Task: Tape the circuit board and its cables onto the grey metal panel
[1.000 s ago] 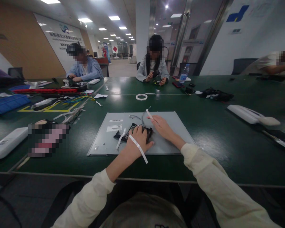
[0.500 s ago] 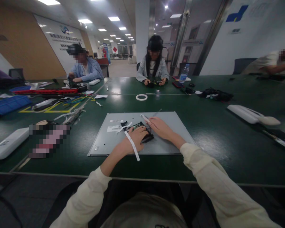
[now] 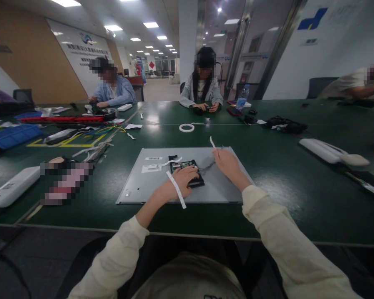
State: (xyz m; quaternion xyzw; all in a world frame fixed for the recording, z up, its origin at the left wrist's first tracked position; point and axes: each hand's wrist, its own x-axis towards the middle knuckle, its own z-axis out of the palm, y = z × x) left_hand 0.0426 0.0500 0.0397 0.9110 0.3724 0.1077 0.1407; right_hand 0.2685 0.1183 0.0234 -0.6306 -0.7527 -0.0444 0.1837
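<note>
A black-framed circuit board [image 3: 183,164] lies on a grey metal panel [image 3: 134,189] with printed labels. My left hand [image 3: 182,178] is over the board, its fingers across the top and gripping the frame. One white tape strip [image 3: 176,190] is stuck across the back of that hand. Another strip [image 3: 171,162] sits at the board's upper left. My right hand [image 3: 229,164] is closed in a pinch on a white tape strip [image 3: 212,143], which sticks up from the fingertips. A grey cable [image 3: 208,165] runs from the board towards this hand; its far end is mostly hidden.
A roll of white tape [image 3: 186,128] lies beyond the panel. White devices [image 3: 14,189] and a white casing [image 3: 322,150] flank the work area. Wires, a blue bin [image 3: 15,136] and a bottle [image 3: 243,97] stand farther off. Other people sit around the green table.
The board has turned and shifted slightly right under my left hand. My right hand has moved right and closed, with the strip now pointing up and the cable drawn towards it.
</note>
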